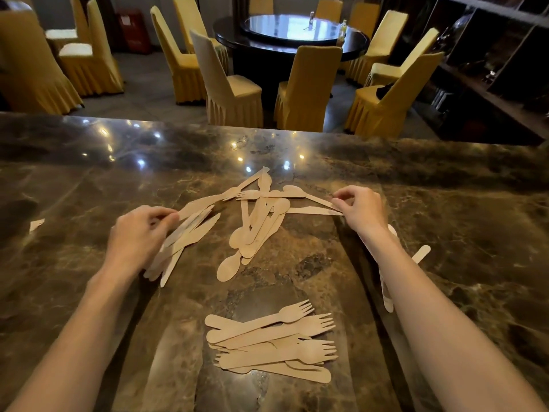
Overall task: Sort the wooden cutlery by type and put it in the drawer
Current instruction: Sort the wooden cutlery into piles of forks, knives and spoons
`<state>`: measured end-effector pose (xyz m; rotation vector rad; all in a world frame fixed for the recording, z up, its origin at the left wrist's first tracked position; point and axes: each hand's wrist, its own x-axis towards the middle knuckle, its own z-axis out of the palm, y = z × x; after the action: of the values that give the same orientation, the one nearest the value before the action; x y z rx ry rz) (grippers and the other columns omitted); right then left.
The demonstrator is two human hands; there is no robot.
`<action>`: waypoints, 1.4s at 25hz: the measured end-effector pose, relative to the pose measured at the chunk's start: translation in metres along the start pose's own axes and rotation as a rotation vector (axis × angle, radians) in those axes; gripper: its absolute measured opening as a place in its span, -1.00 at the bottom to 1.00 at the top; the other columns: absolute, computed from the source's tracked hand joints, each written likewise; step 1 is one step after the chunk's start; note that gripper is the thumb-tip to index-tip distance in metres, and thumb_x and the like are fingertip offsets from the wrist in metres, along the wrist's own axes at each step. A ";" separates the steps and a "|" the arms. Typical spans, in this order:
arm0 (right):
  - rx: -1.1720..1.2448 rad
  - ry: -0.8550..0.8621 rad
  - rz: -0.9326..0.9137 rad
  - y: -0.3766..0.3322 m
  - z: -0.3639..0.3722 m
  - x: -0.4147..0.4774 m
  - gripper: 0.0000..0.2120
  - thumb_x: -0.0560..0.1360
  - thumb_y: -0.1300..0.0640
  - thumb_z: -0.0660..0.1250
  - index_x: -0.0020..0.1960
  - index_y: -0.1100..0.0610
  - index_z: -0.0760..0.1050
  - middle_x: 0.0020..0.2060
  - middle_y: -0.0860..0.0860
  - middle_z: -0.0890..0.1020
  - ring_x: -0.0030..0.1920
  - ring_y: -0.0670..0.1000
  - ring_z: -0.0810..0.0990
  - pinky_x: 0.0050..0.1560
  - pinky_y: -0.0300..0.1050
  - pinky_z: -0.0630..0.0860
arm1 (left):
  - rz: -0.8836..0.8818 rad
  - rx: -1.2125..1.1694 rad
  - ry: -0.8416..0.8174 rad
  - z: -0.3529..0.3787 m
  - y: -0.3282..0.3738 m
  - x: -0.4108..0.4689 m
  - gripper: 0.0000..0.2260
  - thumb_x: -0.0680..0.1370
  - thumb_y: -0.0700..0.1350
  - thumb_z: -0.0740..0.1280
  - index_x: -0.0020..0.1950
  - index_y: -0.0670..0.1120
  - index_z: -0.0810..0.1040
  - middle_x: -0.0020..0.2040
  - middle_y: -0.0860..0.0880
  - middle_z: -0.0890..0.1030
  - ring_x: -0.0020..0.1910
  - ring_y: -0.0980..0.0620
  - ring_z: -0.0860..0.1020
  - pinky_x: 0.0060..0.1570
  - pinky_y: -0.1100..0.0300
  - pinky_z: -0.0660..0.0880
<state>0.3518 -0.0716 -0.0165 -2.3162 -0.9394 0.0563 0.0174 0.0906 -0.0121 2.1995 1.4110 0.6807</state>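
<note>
Wooden cutlery lies on a dark marble counter. A mixed heap of spoons, forks and knives sits in the middle. Several forks are stacked near the front edge. A bunch of knives lies at the left, partly under my left hand, whose fingers pinch the end of a knife reaching out of the heap. My right hand pinches the ends of two pieces on the heap's right side. More wooden pieces lie behind my right forearm, partly hidden. No drawer is in view.
A small wooden scrap lies at the counter's far left. Beyond the counter stand yellow-covered chairs around a dark round table. Dark shelving runs along the right.
</note>
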 end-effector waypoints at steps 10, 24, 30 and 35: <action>-0.395 0.015 -0.155 0.007 0.022 0.010 -0.81 0.50 -0.04 0.33 0.02 0.00 0.64 0.00 0.03 0.63 0.09 0.08 0.48 0.16 0.04 0.29 | -0.062 0.219 -0.052 0.004 -0.007 -0.002 -0.90 0.45 0.15 0.36 -0.13 0.18 0.60 -0.22 0.11 0.56 -0.20 0.06 0.46 -0.03 -0.01 0.45; 0.097 0.178 0.201 0.024 -0.049 -0.068 -0.91 0.46 -0.05 0.38 -0.13 -0.11 0.46 -0.31 -0.22 0.49 -0.13 -0.05 0.56 0.14 0.12 0.45 | 0.318 0.128 -0.281 0.067 0.088 0.057 -0.69 0.53 0.05 0.30 0.24 -0.01 0.50 0.30 -0.07 0.46 0.21 -0.05 0.46 0.17 0.01 0.43; 0.086 0.280 0.392 0.056 -0.059 -0.139 -0.91 0.43 -0.02 0.41 -0.20 -0.08 0.52 -0.36 -0.22 0.49 -0.14 -0.02 0.55 0.14 0.10 0.40 | 0.343 0.198 -0.383 0.095 0.100 0.077 -0.70 0.54 0.02 0.29 0.21 -0.08 0.53 0.34 -0.14 0.40 0.26 -0.13 0.40 0.18 -0.03 0.39; -0.004 0.288 0.358 0.064 -0.052 -0.143 -0.85 0.45 -0.12 0.36 -0.16 -0.06 0.58 -0.28 -0.17 0.55 -0.15 -0.09 0.43 0.04 -0.06 0.21 | 0.307 0.143 -0.421 0.093 0.102 0.085 -0.77 0.51 0.01 0.33 0.04 -0.12 0.55 0.00 -0.09 0.50 -0.07 0.00 0.43 -0.09 0.13 0.38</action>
<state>0.2984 -0.2259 -0.0380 -2.3886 -0.3784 -0.1276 0.1766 0.1201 -0.0101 2.5119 0.9455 0.1906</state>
